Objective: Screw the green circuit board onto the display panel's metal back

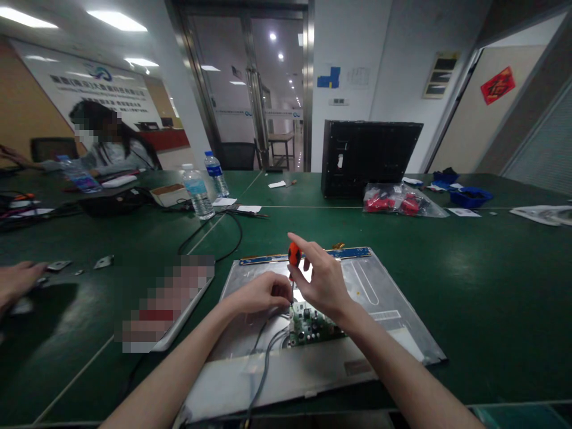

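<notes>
My right hand grips a screwdriver with an orange and black handle, held upright. Its thin shaft points down at the upper left corner of a green circuit board. Close to the screwdriver's tip is my left hand, fingers curled and pinched; whatever they hold, if anything, is hidden. The board lies on a flat metal display panel with a blue strip along its far edge. Dark cables run from the board's left side toward me. My right hand covers part of the board.
Left of the panel is a blurred white-edged device. Another person's hand rests at far left near small metal parts. Water bottles, a black monitor casing, a bag of red items and a blue tray stand farther back.
</notes>
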`<state>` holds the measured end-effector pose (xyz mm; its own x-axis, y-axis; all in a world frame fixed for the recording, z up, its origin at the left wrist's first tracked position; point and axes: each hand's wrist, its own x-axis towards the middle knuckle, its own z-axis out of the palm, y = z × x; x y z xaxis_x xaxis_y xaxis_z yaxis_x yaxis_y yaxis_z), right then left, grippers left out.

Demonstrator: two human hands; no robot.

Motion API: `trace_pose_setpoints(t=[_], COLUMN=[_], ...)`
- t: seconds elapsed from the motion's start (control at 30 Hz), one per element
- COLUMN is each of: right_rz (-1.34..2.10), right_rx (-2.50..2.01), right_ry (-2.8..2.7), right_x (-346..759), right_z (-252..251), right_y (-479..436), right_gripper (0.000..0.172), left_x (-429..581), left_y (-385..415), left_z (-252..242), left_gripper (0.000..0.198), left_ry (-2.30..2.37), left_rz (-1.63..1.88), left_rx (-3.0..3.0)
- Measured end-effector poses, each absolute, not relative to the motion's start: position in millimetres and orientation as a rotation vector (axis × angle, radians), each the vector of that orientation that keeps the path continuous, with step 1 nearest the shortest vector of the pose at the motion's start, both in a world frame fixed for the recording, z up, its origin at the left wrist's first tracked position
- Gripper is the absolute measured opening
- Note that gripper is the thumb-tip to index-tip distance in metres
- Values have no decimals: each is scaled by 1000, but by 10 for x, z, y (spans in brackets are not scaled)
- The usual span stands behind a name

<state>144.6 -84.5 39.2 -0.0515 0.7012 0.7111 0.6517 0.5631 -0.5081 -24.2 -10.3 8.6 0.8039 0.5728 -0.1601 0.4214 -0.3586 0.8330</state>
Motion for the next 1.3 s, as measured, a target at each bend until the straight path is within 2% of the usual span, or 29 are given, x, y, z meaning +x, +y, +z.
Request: trace_pose_setpoints(t=[0.23,0.47,0.67,0.87,1.07,1.3], right_rz=[20,39,44,63,75,67], right_rx=[-1173,-1175,-1214,-1196,-1186,-1229], right_ry=[-1741,-1762,-1752,-1774,-1765,-1787], right_x=[1449,1454,1453,1450,1455,1454], right_z=[378,381,395,389,403,394], right_y=[-838,-845,-846,-845,-854,-850], right_gripper=[45,55,45,57,50,59], left_x=[-251,-242,-252,-253,-257,-252], left_y=[-96,-102,-94,-106,-101,-98], left_z=[72,74,62,81,40,62], left_gripper=[12,10,10,9,10,12], left_ry=[744,729,734,737,748,736], left_rz=[185,197,201,191,221,198], left_rx=[2012,1999,2001,1990,1955,1975])
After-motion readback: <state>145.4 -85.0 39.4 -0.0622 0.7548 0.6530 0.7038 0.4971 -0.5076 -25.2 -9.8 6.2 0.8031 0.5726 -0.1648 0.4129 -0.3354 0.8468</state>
